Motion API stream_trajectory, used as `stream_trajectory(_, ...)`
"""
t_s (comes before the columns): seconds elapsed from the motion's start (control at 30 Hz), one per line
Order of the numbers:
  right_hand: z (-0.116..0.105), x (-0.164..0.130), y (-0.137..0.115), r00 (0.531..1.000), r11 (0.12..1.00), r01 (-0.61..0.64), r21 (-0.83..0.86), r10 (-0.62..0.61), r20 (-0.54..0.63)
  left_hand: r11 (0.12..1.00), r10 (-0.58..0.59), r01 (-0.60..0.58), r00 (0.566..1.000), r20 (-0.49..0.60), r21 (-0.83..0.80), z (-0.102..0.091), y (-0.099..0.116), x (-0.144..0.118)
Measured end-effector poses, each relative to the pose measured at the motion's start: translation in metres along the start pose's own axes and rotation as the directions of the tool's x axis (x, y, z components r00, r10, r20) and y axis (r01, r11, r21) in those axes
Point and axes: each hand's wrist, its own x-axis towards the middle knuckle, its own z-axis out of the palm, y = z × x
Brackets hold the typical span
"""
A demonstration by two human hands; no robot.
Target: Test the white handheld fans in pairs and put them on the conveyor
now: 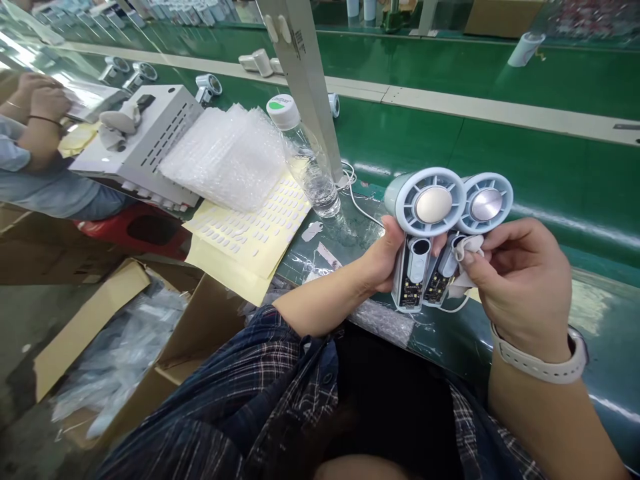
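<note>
My left hand (387,257) grips two small pale-blue handheld fans side by side, the left fan (425,220) and the right fan (477,213), both with their round grilles toward me and open handles showing circuit boards. My right hand (520,280) pinches a small white cloth or sticker (467,248) against the handle of the right fan. A white watch band (543,363) circles my right wrist.
A clear water bottle (307,160), a stack of bubble wrap bags (227,157) and yellow sticker sheets (250,230) lie to the left. More fans (207,87) ride the green conveyor belt (500,153). Another person's arms (35,113) are at far left. Cardboard boxes (120,347) stand below.
</note>
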Motion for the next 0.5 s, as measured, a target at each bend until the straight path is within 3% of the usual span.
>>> stream_trajectory(0.1,0.001,0.001,-0.003,0.999,0.999,-0.035,0.024,0.036,-0.027,0.999,-0.034,0.034,0.999,0.013,-0.041,0.001,0.003,0.001)
stream_trajectory(0.2,-0.002,0.007,-0.003,0.998,0.982,-0.026,0.185,0.035,-0.045,0.992,-0.088,0.094,0.994,0.07,-0.085,0.004,0.01,0.002)
stream_trajectory(0.3,-0.006,0.016,0.003,0.971,0.959,0.1,0.264,-0.036,-0.237,0.988,-0.081,0.097,0.989,0.125,-0.123,0.005,0.016,0.002)
stream_trajectory(0.33,-0.008,0.019,0.006,0.964,0.961,0.092,0.26,-0.021,-0.265,0.988,-0.072,0.089,0.99,0.124,-0.13,0.005,0.016,0.002)
stream_trajectory(0.4,-0.011,0.021,0.012,0.98,0.991,-0.012,0.134,0.039,-0.196,0.99,-0.055,0.066,0.994,0.095,-0.12,0.005,0.015,0.002)
stream_trajectory(0.5,-0.011,0.014,0.014,0.996,0.94,-0.014,-0.34,-0.017,-0.088,0.999,-0.014,0.014,1.0,0.009,-0.038,0.003,0.01,0.001)
